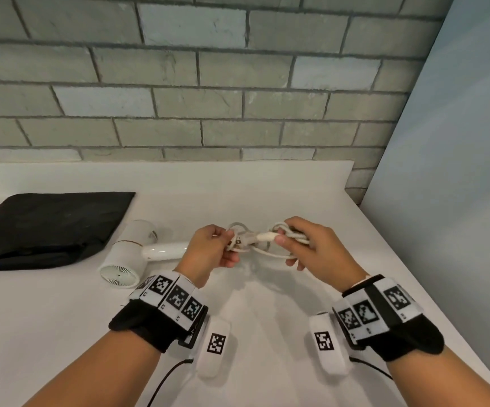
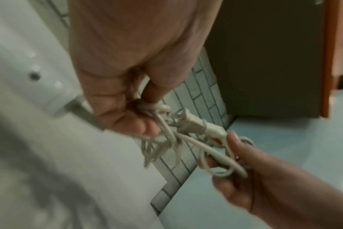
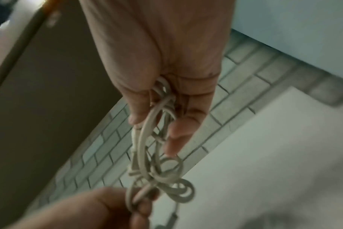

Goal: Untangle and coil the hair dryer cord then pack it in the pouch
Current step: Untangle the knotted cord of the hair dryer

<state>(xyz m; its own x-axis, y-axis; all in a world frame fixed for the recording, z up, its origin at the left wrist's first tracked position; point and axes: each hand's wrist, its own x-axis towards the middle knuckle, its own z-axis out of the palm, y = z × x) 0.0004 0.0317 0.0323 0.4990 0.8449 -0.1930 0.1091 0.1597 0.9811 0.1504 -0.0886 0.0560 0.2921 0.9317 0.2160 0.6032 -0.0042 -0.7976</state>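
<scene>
left hand (image 1: 208, 248): pinched tangled cord (image 1: 255, 245)
right hand (image 1: 311, 248): clamped on cord loops
hair dryer (image 1: 138, 254): lay beside pouch (image 1: 47, 227), worktop (image 1: 267, 186) left edge

**Plastic, cloth and matt brick**

From my seat I see the hair dryer (image 1: 138, 251), left of centre in the head view, as smooth white plastic with a faint sheen on its barrel and a finely slotted grille at the rear end. The cord (image 1: 262, 245) looks like soft, matt, off-white rubbery sheathing; its plug (image 2: 194, 124) is moulded in the same pale plastic with bare metal prongs. The pouch (image 1: 47, 227) at the left edge is black cloth, matt and slightly creased. The counter (image 1: 267, 318) reads as a smooth white surface with a dull finish. Across the top of the frame the wall (image 1: 179, 83) shows grey brick, rough and matt.
</scene>
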